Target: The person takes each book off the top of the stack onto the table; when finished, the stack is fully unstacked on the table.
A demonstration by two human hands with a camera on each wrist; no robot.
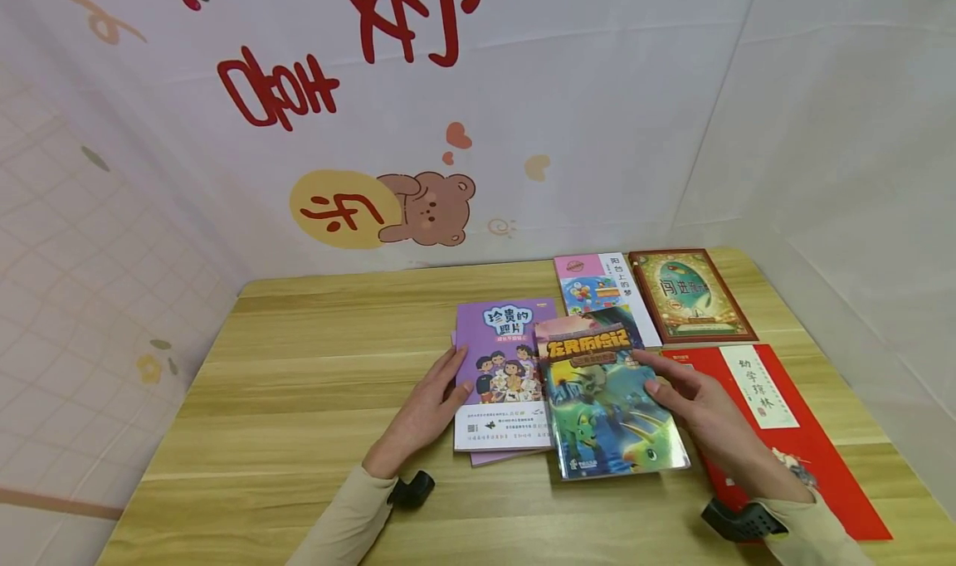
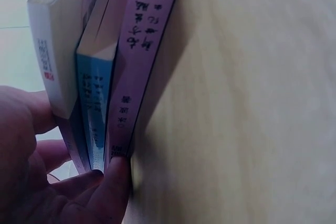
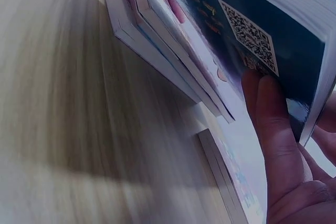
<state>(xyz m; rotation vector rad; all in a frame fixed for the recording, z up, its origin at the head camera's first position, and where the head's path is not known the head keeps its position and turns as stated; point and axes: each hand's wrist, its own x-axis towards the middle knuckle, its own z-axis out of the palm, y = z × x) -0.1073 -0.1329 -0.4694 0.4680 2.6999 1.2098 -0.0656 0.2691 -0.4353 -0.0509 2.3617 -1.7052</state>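
Wooden table [image 1: 299, 392]. Red book [image 1: 807, 446] at right, label 幼学琼林. Dinosaur book [image 1: 612, 417], held tilted, overlapping purple book [image 1: 485, 421] from the head view; title ends 历险记, opening characters hard to be sure of. Purple book, 珍贵的照片, tops a stack [image 2: 94, 108]. Brown book [image 1: 693, 298], back right, title begins 闯进. Pink-and-white book [image 1: 601, 292] beside it: 阳台上的梦. Right hand [image 1: 709, 417] pinches dinosaur book's edge, thumb above, fingers beneath. Left hand [image 1: 421, 408]: thumb and fingers apart, against stack's left side. QR code [image 3: 249, 35] on dinosaur book's back.
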